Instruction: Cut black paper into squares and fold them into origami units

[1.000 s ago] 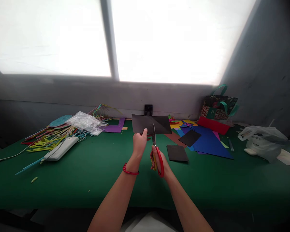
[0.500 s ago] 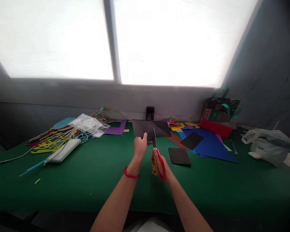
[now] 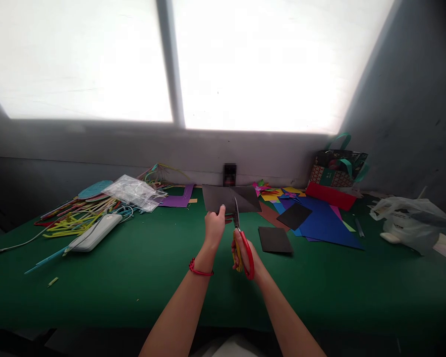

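My left hand pinches the near edge of a sheet of black paper, its thumb on top. The sheet is raised above the table, and its right part slants away from the left part along a line near the blades. In my right hand is a pair of scissors with one red and one yellow handle. The blades point away from me and overlap the sheet's near edge; how far apart they are is hard to make out. Just right of the scissors lies a black paper square.
On the green table, a white power strip, colourful pipe cleaners and a clear plastic bag lie left. Rightward are blue paper, another black piece, a red box, a patterned bag and a white plastic bag.
The view has shifted slightly. Both hands keep almost the same pose, with the black paper and scissors still held.
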Demonstrator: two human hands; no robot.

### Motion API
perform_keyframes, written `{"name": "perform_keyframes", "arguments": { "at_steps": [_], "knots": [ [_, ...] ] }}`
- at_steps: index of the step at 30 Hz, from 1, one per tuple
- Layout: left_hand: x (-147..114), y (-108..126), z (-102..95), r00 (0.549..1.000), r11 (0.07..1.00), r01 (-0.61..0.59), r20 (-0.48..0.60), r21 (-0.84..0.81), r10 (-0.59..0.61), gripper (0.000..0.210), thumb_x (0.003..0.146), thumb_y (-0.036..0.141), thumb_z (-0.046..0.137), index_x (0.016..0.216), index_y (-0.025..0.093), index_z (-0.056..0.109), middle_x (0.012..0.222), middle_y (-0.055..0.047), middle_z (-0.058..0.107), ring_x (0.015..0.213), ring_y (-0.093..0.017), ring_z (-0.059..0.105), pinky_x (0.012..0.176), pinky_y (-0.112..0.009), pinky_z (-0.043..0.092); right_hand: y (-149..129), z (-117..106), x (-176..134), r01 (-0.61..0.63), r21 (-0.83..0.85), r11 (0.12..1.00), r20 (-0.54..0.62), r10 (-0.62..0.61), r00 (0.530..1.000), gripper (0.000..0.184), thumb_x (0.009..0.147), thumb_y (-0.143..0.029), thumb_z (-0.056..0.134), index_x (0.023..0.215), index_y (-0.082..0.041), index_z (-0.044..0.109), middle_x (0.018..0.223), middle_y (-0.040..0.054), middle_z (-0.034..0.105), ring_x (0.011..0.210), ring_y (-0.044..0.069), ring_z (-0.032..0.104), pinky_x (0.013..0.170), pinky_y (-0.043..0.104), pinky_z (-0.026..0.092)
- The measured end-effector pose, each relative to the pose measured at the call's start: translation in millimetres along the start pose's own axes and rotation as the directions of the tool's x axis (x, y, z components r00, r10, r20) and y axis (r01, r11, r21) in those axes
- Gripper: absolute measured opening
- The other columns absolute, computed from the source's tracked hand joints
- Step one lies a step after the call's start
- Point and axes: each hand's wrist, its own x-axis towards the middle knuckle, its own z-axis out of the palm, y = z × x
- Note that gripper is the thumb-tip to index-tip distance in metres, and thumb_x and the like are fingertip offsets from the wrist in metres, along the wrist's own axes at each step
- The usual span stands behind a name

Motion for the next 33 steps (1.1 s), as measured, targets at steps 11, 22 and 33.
{"name": "perform_keyframes", "arguments": {
  "at_steps": [11, 22, 33],
  "knots": [
    [0.5, 0.9, 1.9, 0.999, 0.998, -0.026, -0.027, 0.057, 0.027, 0.040, 0.074, 0.046, 0.047, 0.049, 0.015, 0.051, 0.048, -0.003, 0.049, 0.048, -0.014, 0.048, 0.045, -0.023, 0.032, -5.9, 0.9, -2.1, -0.006, 0.017, 1.000, -0.013, 0.006, 1.000, 0.047, 0.072, -0.065, 0.037, 0.068, -0.019, 0.046, 0.058, -0.0028, 0.044, 0.036, 0.006, 0.039, 0.037, 0.024, 0.047],
    [0.5, -2.7, 2.3, 1.000, 0.999, -0.025, -0.005, 0.030, 0.025, 0.042, 0.073, 0.046, 0.048, 0.044, 0.016, 0.044, 0.046, 0.000, 0.042, 0.044, -0.010, 0.038, 0.044, -0.023, 0.028, -6.8, -0.7, -3.8, -0.023, 0.034, 0.999, -0.016, 0.023, 1.000, 0.045, 0.072, -0.064, 0.040, 0.067, -0.019, 0.046, 0.056, -0.0033, 0.044, 0.034, 0.006, 0.038, 0.036, 0.024, 0.047],
    [-1.6, 1.1, 2.1, 1.000, 0.999, -0.031, 0.003, 0.028, 0.031, 0.039, 0.073, 0.046, 0.047, 0.048, 0.015, 0.046, 0.051, -0.003, 0.049, 0.047, -0.011, 0.040, 0.046, -0.022, 0.028, -6.2, -1.6, -4.0, -0.028, 0.020, 0.999, -0.017, 0.029, 0.999, 0.045, 0.072, -0.064, 0.040, 0.068, -0.019, 0.045, 0.055, -0.0039, 0.044, 0.035, 0.006, 0.037, 0.036, 0.023, 0.047]
  ]
}}
